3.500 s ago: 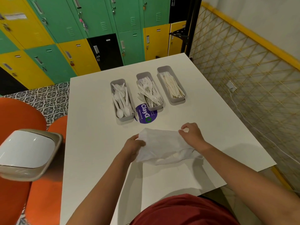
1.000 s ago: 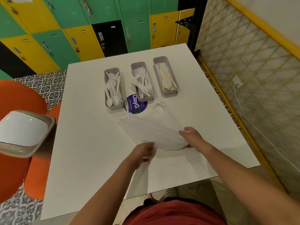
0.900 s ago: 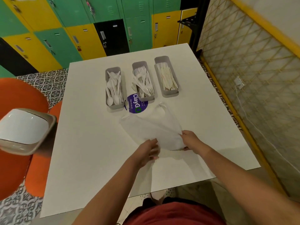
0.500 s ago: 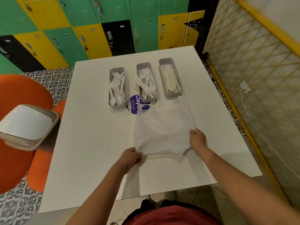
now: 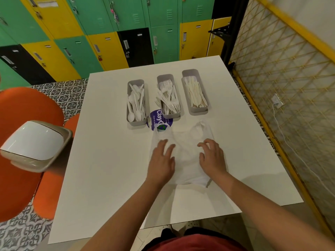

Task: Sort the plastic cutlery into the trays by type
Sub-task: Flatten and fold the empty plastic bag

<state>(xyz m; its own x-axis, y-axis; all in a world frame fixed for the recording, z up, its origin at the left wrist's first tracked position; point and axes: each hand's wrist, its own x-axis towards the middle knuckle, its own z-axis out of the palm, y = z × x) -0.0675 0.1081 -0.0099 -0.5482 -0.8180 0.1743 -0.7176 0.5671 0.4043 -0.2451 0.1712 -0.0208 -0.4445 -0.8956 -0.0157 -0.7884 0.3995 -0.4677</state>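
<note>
Plastic bag (image 5: 183, 156) now lay spread flat on table (image 5: 108, 169), no longer held up. Left hand (image 5: 161, 160) and right hand (image 5: 212, 158) pressed it, fingers apart, gripping nothing. Cutlery sat sorted in three trays (image 5: 194, 110); sorting seemed finished.

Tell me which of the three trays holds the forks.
The middle tray, standing between the spoon tray on its left and the knife tray on its right. Tines show at its far end, and its near end overlaps the purple sticker.
</note>
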